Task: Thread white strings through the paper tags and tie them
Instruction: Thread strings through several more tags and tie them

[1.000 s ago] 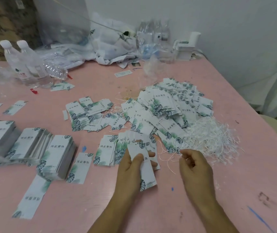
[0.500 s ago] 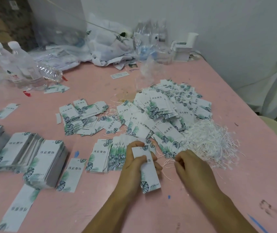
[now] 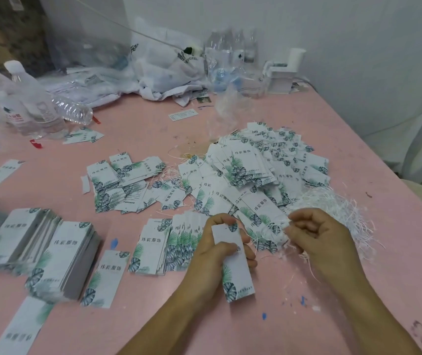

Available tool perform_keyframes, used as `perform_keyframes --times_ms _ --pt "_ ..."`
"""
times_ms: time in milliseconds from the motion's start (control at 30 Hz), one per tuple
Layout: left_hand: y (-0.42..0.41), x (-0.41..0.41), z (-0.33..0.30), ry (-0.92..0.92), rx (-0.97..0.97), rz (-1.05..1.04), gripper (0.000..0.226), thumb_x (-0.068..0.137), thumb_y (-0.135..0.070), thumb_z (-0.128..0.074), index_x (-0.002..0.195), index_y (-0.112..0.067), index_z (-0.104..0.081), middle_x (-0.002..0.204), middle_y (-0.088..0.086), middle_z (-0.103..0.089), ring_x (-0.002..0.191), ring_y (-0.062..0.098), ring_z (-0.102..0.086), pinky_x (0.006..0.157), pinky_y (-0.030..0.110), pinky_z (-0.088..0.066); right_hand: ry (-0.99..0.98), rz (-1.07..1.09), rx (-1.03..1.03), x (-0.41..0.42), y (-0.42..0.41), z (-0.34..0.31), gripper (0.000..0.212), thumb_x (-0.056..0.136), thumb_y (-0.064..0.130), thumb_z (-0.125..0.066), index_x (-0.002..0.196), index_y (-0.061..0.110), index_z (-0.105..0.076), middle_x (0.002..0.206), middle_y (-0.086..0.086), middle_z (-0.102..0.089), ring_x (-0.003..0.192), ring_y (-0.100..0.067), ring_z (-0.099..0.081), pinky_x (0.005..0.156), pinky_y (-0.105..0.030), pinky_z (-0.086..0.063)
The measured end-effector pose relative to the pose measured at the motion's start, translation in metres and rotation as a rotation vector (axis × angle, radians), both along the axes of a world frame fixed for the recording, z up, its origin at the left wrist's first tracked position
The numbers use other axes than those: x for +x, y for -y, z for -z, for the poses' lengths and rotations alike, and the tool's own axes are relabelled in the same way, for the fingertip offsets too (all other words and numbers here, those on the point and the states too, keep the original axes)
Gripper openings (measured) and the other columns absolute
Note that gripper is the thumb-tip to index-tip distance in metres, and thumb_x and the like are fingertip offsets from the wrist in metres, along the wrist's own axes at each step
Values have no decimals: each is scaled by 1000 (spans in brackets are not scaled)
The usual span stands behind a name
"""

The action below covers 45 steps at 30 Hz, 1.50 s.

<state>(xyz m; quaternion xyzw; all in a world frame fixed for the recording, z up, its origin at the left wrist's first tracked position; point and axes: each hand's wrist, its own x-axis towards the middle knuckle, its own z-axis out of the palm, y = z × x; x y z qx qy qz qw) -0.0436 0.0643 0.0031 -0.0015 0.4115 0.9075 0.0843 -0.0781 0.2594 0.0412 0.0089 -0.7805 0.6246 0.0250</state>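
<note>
Far left of the left hand (image 3: 211,254), neat stacks (image 3: 51,249) of unthreaded tags sit on the pink desk (image 3: 153,329); a fanned row (image 3: 169,239) lies just beside that hand, partly behind it.

Left hand: grasping one tag (image 3: 233,262), thumb across its face, fingers curled behind. The tag stands roughly upright, top end at the fingertips. Whether its hole is exposed cannot be told.

Beyond and between the two hands lies a heap (image 3: 251,175) of tags, loose string ends showing among them.

Right hand (image 3: 320,237): fingers curled, pinching at white strings (image 3: 338,216) where the pile meets its fingertips. Whether a single string is separated cannot be told. The pile lies touching and to the right of this hand.

Step in hand, by judgement: picking one string, with a tag held ready; threading not yet begun.

Next move calls for drawing one string clear of the tangle, bringing its end to the top of the tag, and passing it through before tying. Risk: several strings lifting together.
</note>
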Motion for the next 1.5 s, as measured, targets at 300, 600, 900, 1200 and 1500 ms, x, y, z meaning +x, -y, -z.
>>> perform_keyframes --times_ms 300,600,900,1200,1500 --pt "2 1 -2 0 45 49 39 75 9 -46 96 -21 -59 90 18 -55 64 30 -55 61 38 -51 -32 -69 469 -21 -8 -30 19 79 20 -78 68 33 -69 80 10 -63 61 -5 -56 59 -25 -42" --pt "5 0 -1 42 45 11 37 74 6 -49 98 -21 -57 93 18 -56 69 32 -55 66 41 -50 -101 -55 424 -31 -7 -67 9 79 37 -72 73 30 -69 55 4 -62 42 -6 -47 49 -27 -42" --pt "7 -1 -2 58 46 -2 30 71 -2 -60 95 -19 -56 93 19 -56 68 30 -55 64 38 -49 -41 -79 6 -32 7 -80 25 77 38 -75 66 18 -66 49 3 -53 38 -10 -41 36 -17 -37" --pt "8 2 -5 64 95 57 16 85 -16 -70 91 -11 -57 86 17 -58 64 27 -58 58 34 -52 262 -197 -277 -8 55 -33 22 68 40 -69 57 21 -63 50 2 -45 35 -8 -29 33 -14 -23" --pt "6 3 -1 110 -201 -60 24 86 -29 -69 94 -7 -70 76 25 -67 61 29 -65 58 32 -56 64 -219 -116 10 64 16 23 78 40 -69 74 18 -74 48 -1 -56 43 -14 -54 46 -21 -45"
